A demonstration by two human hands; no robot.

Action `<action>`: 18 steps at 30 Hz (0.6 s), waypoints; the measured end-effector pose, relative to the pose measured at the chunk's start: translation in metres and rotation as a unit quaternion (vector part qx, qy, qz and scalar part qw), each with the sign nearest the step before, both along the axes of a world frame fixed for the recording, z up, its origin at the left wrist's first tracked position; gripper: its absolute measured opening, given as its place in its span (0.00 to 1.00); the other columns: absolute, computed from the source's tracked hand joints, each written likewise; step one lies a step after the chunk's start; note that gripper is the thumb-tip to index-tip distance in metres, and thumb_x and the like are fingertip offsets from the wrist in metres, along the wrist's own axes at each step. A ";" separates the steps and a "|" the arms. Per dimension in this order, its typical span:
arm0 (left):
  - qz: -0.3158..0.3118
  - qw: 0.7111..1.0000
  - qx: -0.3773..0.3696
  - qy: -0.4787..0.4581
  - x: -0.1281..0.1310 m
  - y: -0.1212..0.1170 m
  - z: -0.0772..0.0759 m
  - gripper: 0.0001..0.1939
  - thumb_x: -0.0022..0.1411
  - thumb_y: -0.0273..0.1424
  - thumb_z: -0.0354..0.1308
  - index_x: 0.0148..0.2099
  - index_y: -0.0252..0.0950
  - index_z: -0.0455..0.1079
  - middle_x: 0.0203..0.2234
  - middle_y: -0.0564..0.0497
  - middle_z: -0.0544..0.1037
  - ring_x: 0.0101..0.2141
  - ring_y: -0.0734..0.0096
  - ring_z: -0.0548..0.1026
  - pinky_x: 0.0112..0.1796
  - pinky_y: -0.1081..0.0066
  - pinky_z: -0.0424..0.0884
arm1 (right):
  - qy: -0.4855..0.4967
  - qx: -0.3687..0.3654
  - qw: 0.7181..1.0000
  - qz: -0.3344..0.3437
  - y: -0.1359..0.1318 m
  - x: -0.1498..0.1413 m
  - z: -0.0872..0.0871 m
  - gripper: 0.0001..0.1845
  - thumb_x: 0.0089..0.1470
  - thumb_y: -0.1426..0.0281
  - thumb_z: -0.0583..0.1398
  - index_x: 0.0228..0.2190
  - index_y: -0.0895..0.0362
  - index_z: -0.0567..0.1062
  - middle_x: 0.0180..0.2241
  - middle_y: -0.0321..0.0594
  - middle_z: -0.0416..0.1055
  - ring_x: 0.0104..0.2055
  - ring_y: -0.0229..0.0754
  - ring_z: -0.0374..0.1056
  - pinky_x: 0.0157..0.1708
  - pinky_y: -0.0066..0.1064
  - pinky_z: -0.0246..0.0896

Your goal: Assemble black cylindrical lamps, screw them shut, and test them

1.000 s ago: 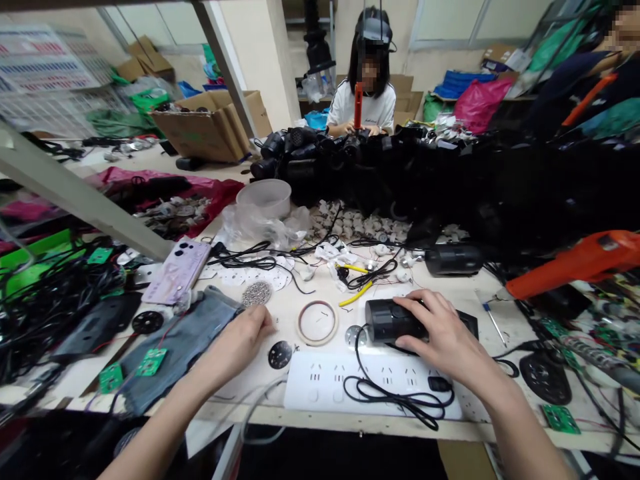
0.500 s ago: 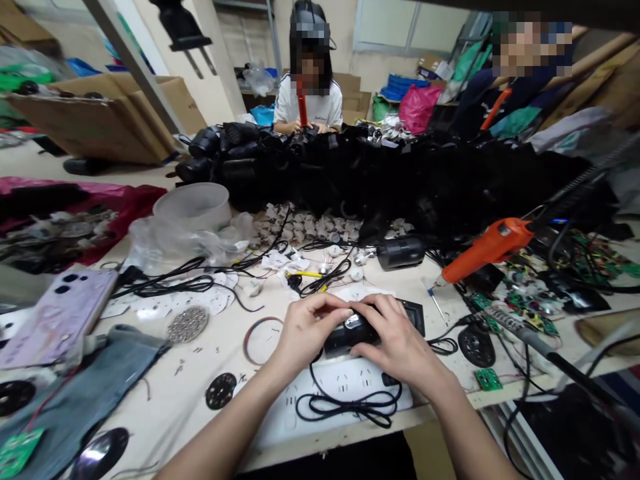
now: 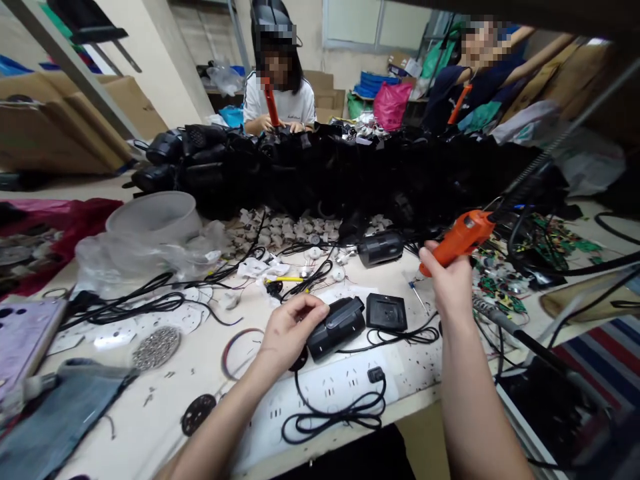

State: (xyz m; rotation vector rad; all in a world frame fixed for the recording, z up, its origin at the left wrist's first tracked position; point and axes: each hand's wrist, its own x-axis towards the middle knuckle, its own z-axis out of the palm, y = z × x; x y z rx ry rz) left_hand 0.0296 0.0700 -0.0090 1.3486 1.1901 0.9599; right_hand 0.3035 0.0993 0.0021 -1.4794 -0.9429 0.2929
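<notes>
A black plastic device housing point(image 3: 336, 328) lies on the bench just above the white power strip point(image 3: 320, 400). My left hand point(image 3: 293, 327) grips its left end, thumb and fingers closed over the top. To the right, my right hand point(image 3: 453, 283) is wrapped round the lower part of an orange electric screwdriver point(image 3: 465, 239), which hangs tilted from a coiled cord. The far fingers of that hand are hidden. Beside the housing sits a square black plastic piece point(image 3: 386, 312). A small screwdriver point(image 3: 419, 298) lies below the orange tool.
A round pile of screws point(image 3: 156, 348) is at the left, near a grey cloth point(image 3: 65, 413). Black housings point(image 3: 300, 173) are heaped across the back, white parts in front of them. Green circuit boards and a soldering iron point(image 3: 515, 333) occupy the right. Two people are beyond the heap.
My right hand has left the housing and moved up and right onto the orange electric screwdriver. The left hand stays at the housing. The whole view has shifted right.
</notes>
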 end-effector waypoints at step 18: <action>-0.028 0.958 -0.176 -0.225 -0.006 0.015 0.010 0.17 0.48 0.43 0.68 0.25 0.34 0.70 0.22 0.53 0.73 0.26 0.74 0.69 0.31 0.73 0.64 | 0.183 0.291 0.878 0.332 -0.042 -0.153 0.069 0.12 0.57 0.59 0.60 0.38 0.48 0.63 0.19 0.27 0.62 0.17 0.37 0.60 0.17 0.31 0.61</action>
